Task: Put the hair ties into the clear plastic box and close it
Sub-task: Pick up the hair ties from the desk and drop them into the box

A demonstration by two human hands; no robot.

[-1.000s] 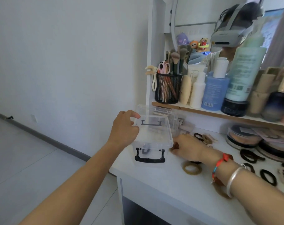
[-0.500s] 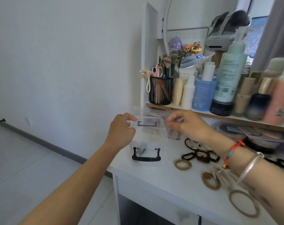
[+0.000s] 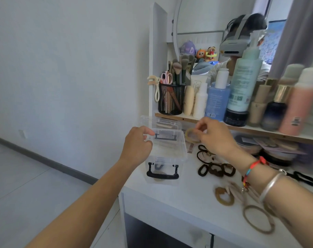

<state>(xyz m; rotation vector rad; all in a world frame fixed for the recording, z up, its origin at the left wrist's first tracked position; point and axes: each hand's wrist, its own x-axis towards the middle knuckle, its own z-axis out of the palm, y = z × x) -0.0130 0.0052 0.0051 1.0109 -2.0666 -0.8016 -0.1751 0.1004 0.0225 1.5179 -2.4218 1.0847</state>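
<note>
Plastic box (image 3: 167,153) at tabletop (image 3: 184,197) left edge, hair ties (image 3: 216,170) scattered to its right, bottles (image 3: 217,101) on shelf (image 3: 259,130) behind

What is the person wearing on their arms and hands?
Both arms are bare, with no sleeves and no gloves. The left hand and its wrist wear nothing. Behind the right hand, the wrist has a braided string bracelet in red, blue and other colours, and a plain silver bangle. I can't see any rings.

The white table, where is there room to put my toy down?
The table is bare along its front edge, between the clear plastic box and the tan hair tie. It is crowded right of the box, where dark hair ties lie, and the shelf is packed with bottles.
</note>
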